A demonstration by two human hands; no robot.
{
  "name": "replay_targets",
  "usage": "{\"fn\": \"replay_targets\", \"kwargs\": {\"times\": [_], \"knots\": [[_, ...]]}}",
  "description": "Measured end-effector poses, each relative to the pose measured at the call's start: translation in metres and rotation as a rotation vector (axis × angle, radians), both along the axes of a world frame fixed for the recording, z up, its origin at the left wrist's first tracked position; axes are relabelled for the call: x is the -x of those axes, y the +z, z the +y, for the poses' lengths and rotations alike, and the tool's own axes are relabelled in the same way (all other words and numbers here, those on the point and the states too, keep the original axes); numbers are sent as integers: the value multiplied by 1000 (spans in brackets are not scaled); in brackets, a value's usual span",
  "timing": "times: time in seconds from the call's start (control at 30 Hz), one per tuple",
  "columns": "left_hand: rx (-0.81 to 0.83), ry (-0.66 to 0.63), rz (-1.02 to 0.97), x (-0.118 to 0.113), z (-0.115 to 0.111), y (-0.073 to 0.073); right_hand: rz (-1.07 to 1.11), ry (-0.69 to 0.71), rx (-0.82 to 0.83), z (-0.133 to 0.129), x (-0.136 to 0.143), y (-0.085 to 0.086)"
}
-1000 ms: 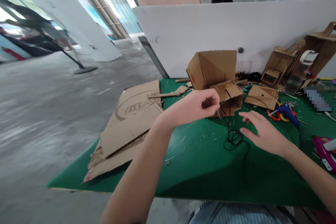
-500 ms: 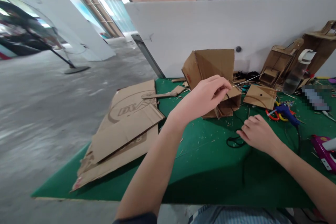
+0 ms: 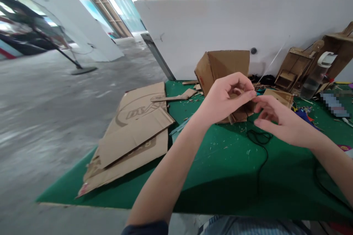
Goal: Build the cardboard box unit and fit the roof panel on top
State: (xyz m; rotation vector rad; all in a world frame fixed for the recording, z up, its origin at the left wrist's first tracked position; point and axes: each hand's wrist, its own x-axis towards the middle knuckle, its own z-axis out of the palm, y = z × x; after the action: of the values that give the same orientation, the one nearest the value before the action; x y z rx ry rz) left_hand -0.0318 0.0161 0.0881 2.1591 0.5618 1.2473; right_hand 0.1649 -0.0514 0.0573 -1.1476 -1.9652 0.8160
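Observation:
My left hand (image 3: 233,93) is raised in front of the open cardboard box (image 3: 228,66), thumb and fingertips pinched together. From this pinch a thin pale stick (image 3: 271,62) slants up to the right; its lower end is hidden by the fingers. Close by on the right is my right hand (image 3: 278,119), its fingers curved and its thumb apart, with the index fingertip near or against the left fingertips. Nothing shows between its thumb and fingers. Below both hands, a looped black cable (image 3: 259,137) lies on the green table (image 3: 220,176).
Flat cardboard sheets (image 3: 132,136) lie at the left. A water bottle (image 3: 316,75), a cardboard construction (image 3: 293,68) and a phone (image 3: 335,104) are at the right. A white partition (image 3: 193,36) runs behind the table, with scraps along it.
My right hand has risen from the table to beside my left fingertips and loosened its fingers. The thin stick now points more steeply upward. My left hand has shifted slightly right.

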Motion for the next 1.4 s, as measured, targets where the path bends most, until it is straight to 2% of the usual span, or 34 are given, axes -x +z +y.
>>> {"fn": "replay_targets", "kwargs": {"times": [0.1, 0.17, 0.33, 0.47, 0.53, 0.63, 0.7, 0.8, 0.87, 0.97, 1.1, 1.23, 1.4], "knots": [[-34, 31, -53, -2, -1, 0, -137, 3, -139, 17, 22, 14], [-43, 62, -92, 0, 0, 0, -117, 6, -215, 29, 32, 18], [-38, 132, -187, 7, 10, -4, 28, 10, -296, 51, 41, 13], [-120, 210, -152, 11, 17, -8, 106, -67, -257, 59, 35, 7], [-284, 363, -121, 16, 21, -8, 215, -126, -256, 62, 29, 7], [-516, 715, -25, 28, 29, -6, 359, -185, -307, 64, 20, 11], [-491, 902, 87, 38, 34, -5, 406, -212, -363, 64, 15, 15], [-323, 1031, 364, 48, 39, -3, 437, -239, -423, 63, 10, 20], [-231, 1043, 536, 51, 40, -2, 445, -241, -439, 62, 9, 21], [-154, 978, 628, 50, 37, 0, 454, -231, -441, 61, 9, 21], [-201, 885, 634, 46, 26, 7, 466, -221, -413, 62, 11, 19], [-154, 817, 621, 47, 15, 14, 508, -201, -374, 63, 16, 17], [-146, 750, 557, 56, 22, 12, 510, -188, -348, 63, 20, 16]]}}
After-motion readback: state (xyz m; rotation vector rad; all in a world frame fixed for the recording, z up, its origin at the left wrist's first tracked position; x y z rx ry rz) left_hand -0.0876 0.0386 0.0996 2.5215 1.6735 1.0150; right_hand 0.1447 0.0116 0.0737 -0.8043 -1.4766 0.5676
